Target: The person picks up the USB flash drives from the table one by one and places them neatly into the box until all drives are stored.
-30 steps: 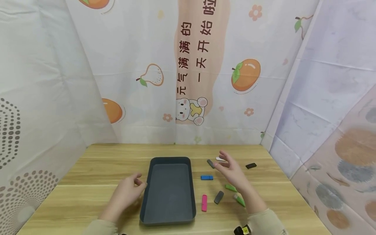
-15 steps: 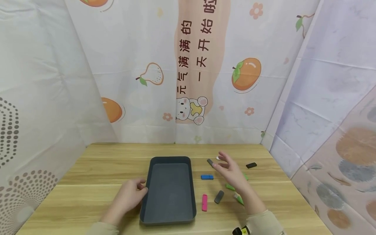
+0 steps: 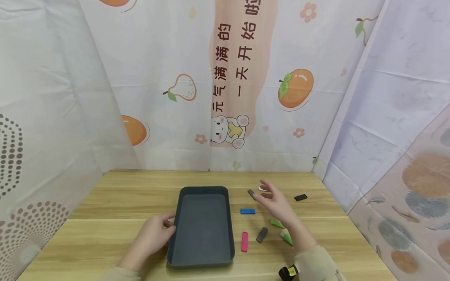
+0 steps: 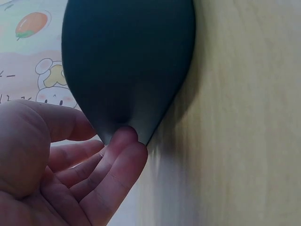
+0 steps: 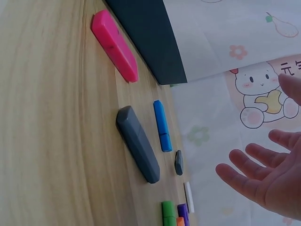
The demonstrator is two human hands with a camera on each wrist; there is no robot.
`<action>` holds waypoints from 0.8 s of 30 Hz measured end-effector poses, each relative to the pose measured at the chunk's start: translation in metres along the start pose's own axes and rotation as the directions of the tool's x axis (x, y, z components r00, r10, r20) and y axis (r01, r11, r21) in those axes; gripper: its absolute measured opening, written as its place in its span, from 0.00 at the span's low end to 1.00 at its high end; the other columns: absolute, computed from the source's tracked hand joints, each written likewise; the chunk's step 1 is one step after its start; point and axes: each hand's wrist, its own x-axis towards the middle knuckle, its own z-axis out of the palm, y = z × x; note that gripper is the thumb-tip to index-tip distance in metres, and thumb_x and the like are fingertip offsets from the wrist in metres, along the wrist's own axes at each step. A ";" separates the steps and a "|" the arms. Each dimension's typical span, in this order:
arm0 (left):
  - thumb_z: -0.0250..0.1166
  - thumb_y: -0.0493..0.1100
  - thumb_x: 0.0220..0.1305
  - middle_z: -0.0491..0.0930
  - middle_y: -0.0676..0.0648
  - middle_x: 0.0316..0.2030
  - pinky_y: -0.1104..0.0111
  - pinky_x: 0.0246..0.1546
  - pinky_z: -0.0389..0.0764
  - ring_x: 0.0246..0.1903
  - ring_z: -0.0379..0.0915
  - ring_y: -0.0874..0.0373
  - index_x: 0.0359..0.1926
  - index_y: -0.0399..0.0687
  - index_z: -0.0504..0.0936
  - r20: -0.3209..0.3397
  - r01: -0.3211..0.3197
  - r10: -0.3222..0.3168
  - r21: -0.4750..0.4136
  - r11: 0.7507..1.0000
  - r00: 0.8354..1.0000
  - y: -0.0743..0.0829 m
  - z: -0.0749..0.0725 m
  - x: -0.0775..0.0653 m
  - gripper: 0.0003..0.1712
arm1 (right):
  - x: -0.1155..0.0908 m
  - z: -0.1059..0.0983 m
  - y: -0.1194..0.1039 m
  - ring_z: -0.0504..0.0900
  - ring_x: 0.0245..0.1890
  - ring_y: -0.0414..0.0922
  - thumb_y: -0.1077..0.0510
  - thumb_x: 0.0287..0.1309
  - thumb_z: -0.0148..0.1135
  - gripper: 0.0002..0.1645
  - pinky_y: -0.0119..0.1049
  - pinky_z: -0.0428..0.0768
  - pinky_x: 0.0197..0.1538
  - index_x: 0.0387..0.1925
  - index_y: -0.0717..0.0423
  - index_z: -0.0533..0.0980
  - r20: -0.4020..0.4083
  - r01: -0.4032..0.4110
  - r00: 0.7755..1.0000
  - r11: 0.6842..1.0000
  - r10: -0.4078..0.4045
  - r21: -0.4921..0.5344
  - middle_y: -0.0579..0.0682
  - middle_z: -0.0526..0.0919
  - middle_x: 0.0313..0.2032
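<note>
A dark grey rectangular tray [image 3: 204,234] lies on the wooden table. My left hand [image 3: 156,236] pinches its left wall; in the left wrist view the thumb goes behind the rim while two fingertips [image 4: 134,150] press the outer wall. My right hand [image 3: 275,203] hovers right of the tray with spread, relaxed fingers and holds nothing. Around and under it lie small flat stick-shaped pieces: a pink one [image 3: 244,242], a dark grey one [image 3: 261,235], a blue one [image 3: 247,211] and a smaller grey one [image 3: 251,193]. Green pieces [image 3: 277,223] lie partly hidden by the right forearm.
A black piece [image 3: 300,197] lies farther right, and a white one [image 3: 263,189] sits behind the right fingers. The right wrist view also shows purple [image 5: 183,214] and orange [image 5: 180,221] pieces. Printed curtains [image 3: 158,136] border the table at back and sides.
My left hand has moved slightly right and closer onto the tray's rim. The right hand has shifted a little left. The tray and the small pieces stay in place.
</note>
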 end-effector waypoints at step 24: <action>0.64 0.29 0.61 0.85 0.45 0.32 0.67 0.19 0.81 0.18 0.77 0.58 0.59 0.32 0.81 -0.008 -0.018 0.019 0.033 0.999 1.000 -0.001 0.001 -0.001 0.24 | 0.017 0.000 0.023 0.70 0.66 0.67 0.45 0.65 0.68 0.41 0.62 0.74 0.63 0.73 0.57 0.67 0.088 -0.039 0.994 0.979 0.057 -0.200 0.65 0.69 0.69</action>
